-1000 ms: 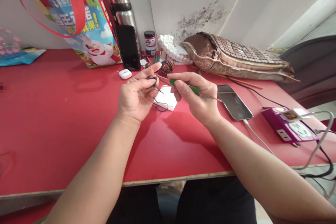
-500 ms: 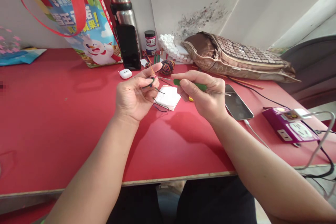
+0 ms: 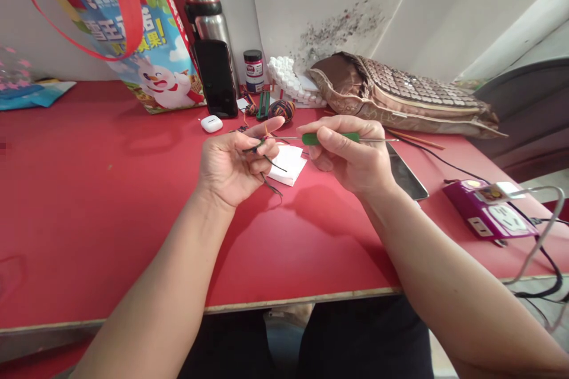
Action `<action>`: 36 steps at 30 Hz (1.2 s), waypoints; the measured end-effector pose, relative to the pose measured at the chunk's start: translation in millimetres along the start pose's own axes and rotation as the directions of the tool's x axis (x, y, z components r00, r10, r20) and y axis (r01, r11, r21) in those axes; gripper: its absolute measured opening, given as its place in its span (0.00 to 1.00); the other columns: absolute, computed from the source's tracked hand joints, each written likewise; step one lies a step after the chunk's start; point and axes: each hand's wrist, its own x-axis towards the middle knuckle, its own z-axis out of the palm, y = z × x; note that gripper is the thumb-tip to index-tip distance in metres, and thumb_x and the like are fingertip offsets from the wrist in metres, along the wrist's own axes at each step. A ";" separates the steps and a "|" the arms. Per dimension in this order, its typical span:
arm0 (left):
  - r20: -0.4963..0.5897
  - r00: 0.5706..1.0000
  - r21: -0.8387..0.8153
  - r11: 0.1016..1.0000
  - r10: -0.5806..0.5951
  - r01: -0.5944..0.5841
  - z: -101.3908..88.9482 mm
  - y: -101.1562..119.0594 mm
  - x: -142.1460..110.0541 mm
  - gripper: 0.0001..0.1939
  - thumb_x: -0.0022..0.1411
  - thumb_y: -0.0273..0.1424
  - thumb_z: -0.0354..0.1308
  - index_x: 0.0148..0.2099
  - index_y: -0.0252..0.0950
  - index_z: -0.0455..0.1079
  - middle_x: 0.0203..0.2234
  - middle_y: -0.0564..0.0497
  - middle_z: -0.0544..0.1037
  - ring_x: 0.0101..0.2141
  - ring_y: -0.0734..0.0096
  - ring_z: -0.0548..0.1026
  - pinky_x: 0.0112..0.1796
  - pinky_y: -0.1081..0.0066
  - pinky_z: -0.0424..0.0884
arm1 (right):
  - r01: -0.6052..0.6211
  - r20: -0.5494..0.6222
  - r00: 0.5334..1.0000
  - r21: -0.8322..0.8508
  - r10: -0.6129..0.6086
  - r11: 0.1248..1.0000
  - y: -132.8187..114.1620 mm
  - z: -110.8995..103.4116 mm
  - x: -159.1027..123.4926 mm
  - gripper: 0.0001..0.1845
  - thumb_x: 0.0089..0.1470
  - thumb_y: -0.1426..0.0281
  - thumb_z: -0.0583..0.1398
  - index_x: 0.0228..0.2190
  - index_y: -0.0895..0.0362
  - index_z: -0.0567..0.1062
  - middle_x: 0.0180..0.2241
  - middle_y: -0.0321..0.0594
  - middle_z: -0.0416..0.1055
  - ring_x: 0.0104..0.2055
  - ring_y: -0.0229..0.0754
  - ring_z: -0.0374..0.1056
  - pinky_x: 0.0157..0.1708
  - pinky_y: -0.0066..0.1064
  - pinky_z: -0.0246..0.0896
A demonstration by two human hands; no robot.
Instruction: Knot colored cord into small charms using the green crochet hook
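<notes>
My right hand is closed round the green handle of a crochet hook, held level, with thin metal shafts out of both ends. Its left tip reaches the fingers of my left hand. These pinch a small dark piece of crochet, mostly hidden by the thumb and fingers. An orange strand of yarn runs up by the raised left index finger. Dark yarn ends hang below the hand. Behind the fingers lies a ball of multicoloured yarn, and under them folded white paper.
On the red table stand a colourful bag, a steel flask, a black phone and a small jar. A white earbud case sits nearby. At right are a brown cushion, another phone and a purple power strip.
Both hands have shifted slightly right. The crochet hook has turned from a slant to nearly level, its left tip still at the piece of crochet.
</notes>
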 end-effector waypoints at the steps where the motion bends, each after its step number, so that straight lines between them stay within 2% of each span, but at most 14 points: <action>1: -0.001 1.000 0.020 1.000 0.007 -0.007 0.6 -1.3 0.4 0.20 0.46 0.19 0.52 0.37 0.23 0.84 0.15 0.51 0.67 0.19 0.79 0.66 0.16 0.84 0.54 | -0.010 -0.004 1.000 0.010 0.010 1.000 0.7 1.2 0.3 0.12 0.54 0.59 0.77 0.34 0.55 0.91 0.21 0.36 0.76 0.19 0.32 0.62 0.18 0.27 0.55; 4: -0.007 0.998 0.084 0.995 0.058 -0.057 2.8 -7.1 1.8 0.19 0.49 0.16 0.53 0.36 0.24 0.85 0.16 0.49 0.70 0.20 0.79 0.68 0.17 0.84 0.54 | -0.018 -0.015 1.000 0.037 0.019 0.999 5.4 5.5 -0.3 0.14 0.52 0.58 0.78 0.33 0.55 0.90 0.21 0.35 0.76 0.19 0.32 0.62 0.19 0.28 0.58; 8: -0.024 0.986 0.143 0.977 0.165 -0.160 3.8 -15.6 3.8 0.18 0.52 0.11 0.57 0.37 0.27 0.86 0.21 0.49 0.77 0.22 0.81 0.73 0.18 0.85 0.58 | 0.007 -0.005 1.000 0.034 -0.007 0.999 14.7 10.0 -3.3 0.11 0.59 0.59 0.75 0.38 0.54 0.90 0.25 0.35 0.78 0.21 0.32 0.66 0.23 0.29 0.63; 12: -0.025 0.964 0.185 0.948 0.266 -0.257 3.3 -18.4 4.4 0.15 0.55 0.11 0.62 0.37 0.30 0.86 0.23 0.51 0.79 0.23 0.83 0.75 0.20 0.85 0.61 | 0.022 -0.019 1.000 0.039 -0.022 0.999 19.7 11.4 -5.0 0.09 0.63 0.61 0.73 0.40 0.53 0.90 0.26 0.34 0.78 0.23 0.32 0.66 0.25 0.29 0.64; 17: -0.029 0.967 0.196 0.950 0.254 -0.244 2.7 -18.2 3.6 0.13 0.63 0.14 0.61 0.39 0.31 0.85 0.27 0.49 0.84 0.26 0.79 0.80 0.27 0.83 0.73 | 0.007 -0.040 0.999 0.056 -0.005 0.998 21.6 12.2 -4.8 0.10 0.63 0.60 0.72 0.40 0.54 0.89 0.26 0.34 0.77 0.22 0.32 0.65 0.24 0.29 0.62; 21: -0.046 0.966 0.179 0.954 0.255 -0.243 1.9 -19.6 5.1 0.12 0.64 0.15 0.62 0.39 0.31 0.85 0.26 0.50 0.83 0.24 0.79 0.79 0.24 0.83 0.70 | 0.006 -0.036 0.999 0.050 -0.004 0.999 24.4 12.1 -3.8 0.12 0.63 0.59 0.73 0.40 0.54 0.88 0.26 0.33 0.76 0.22 0.32 0.65 0.24 0.29 0.62; 24: -0.079 0.947 0.215 0.933 0.311 -0.288 2.0 -22.0 5.9 0.12 0.62 0.13 0.65 0.40 0.32 0.86 0.26 0.50 0.82 0.25 0.80 0.78 0.23 0.83 0.67 | 0.029 -0.058 0.998 -0.037 -0.031 0.999 23.9 13.6 -4.1 0.16 0.61 0.54 0.73 0.38 0.54 0.86 0.25 0.32 0.75 0.22 0.32 0.64 0.24 0.30 0.62; 27: -0.102 0.907 0.257 0.891 0.410 -0.374 3.2 -26.5 5.8 0.12 0.60 0.13 0.67 0.41 0.33 0.87 0.26 0.51 0.83 0.24 0.81 0.77 0.23 0.83 0.65 | 0.097 -0.094 0.988 -0.220 -0.120 0.971 23.6 18.4 -7.3 0.19 0.63 0.51 0.71 0.39 0.55 0.85 0.26 0.32 0.74 0.22 0.33 0.65 0.25 0.30 0.63; 30: -0.142 0.882 0.244 0.880 0.449 -0.408 4.5 -31.2 5.9 0.12 0.60 0.13 0.69 0.40 0.34 0.86 0.25 0.53 0.82 0.24 0.82 0.76 0.25 0.83 0.66 | 0.191 -0.093 0.964 -0.407 -0.249 0.893 28.2 25.2 -13.2 0.14 0.69 0.56 0.66 0.44 0.54 0.83 0.31 0.36 0.78 0.28 0.36 0.70 0.32 0.32 0.69; 34: -0.170 0.915 0.175 0.925 0.365 -0.337 5.3 -30.5 6.6 0.11 0.59 0.13 0.69 0.38 0.34 0.84 0.24 0.55 0.81 0.22 0.85 0.74 0.25 0.86 0.68 | 0.294 -0.010 0.939 -0.492 -0.343 0.819 37.6 29.8 -18.7 0.08 0.72 0.65 0.63 0.48 0.54 0.82 0.45 0.42 0.82 0.40 0.39 0.75 0.49 0.37 0.73; 36: -0.169 0.939 0.156 0.949 0.299 -0.274 6.1 -26.4 6.1 0.10 0.61 0.13 0.67 0.38 0.32 0.83 0.24 0.54 0.81 0.21 0.85 0.74 0.23 0.86 0.67 | 0.303 0.003 0.941 -0.455 -0.339 0.838 39.3 28.7 -18.4 0.09 0.72 0.64 0.64 0.49 0.53 0.82 0.45 0.42 0.82 0.38 0.38 0.75 0.47 0.36 0.73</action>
